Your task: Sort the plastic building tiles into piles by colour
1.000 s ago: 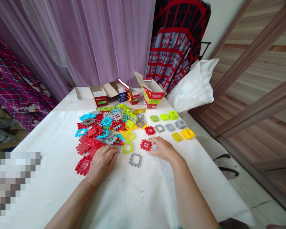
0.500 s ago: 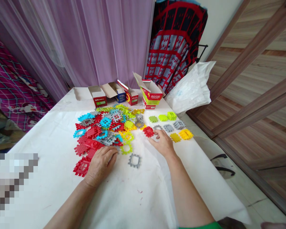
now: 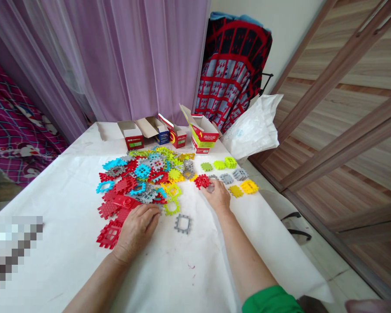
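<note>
A heap of plastic interlocking tiles (image 3: 143, 178) in red, blue, grey, yellow and green covers the middle of the white-covered table (image 3: 68, 243). My left hand (image 3: 137, 230) lies flat at the heap's near edge, fingertips on red tiles (image 3: 112, 232). My right hand (image 3: 217, 196) reaches to the right of the heap, its fingertips touching a red tile (image 3: 202, 181). Beyond it stand small sorted groups: green tiles (image 3: 219, 164), grey tiles (image 3: 240, 174) and yellow tiles (image 3: 249, 187). A lone grey frame tile (image 3: 183, 223) lies between my hands.
Several opened small cardboard boxes (image 3: 135, 139) stand along the table's far edge, the tallest (image 3: 202, 132) at the right. A white plastic bag (image 3: 254, 128) hangs off the far right corner. Purple curtain behind, red-black blanket (image 3: 234, 69), wooden door panels at right.
My right hand has moved away from me, sliding a red tile from beside the grey frame up to the other red tile near the sorted groups. My left hand has stayed put.
</note>
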{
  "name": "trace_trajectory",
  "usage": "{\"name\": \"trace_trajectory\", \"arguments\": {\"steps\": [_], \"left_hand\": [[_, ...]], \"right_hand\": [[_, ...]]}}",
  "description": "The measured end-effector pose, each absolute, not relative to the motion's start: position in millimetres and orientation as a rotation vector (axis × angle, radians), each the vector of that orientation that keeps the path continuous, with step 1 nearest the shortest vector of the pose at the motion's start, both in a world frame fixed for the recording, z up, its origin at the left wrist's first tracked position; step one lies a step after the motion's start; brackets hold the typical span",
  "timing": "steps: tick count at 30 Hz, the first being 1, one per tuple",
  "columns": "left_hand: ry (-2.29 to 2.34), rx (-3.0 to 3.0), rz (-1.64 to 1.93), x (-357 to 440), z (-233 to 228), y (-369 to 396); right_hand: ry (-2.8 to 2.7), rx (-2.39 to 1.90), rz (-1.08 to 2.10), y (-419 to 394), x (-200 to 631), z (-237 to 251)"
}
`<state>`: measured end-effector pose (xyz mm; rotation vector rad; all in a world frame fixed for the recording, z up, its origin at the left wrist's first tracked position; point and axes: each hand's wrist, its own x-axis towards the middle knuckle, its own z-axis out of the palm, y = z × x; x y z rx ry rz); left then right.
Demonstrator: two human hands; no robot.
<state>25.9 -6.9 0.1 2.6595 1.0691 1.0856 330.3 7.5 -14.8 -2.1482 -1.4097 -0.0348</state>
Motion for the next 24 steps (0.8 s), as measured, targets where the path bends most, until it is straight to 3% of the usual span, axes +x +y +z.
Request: {"name": "trace_trajectory", "arguments": {"steps": [24], "left_hand": [[1.053, 2.631, 1.102, 25.8, 1.8, -6.1]], "right_hand": [[-1.447, -2.162, -0.029, 4.3, 325.9, -7.0]]}}
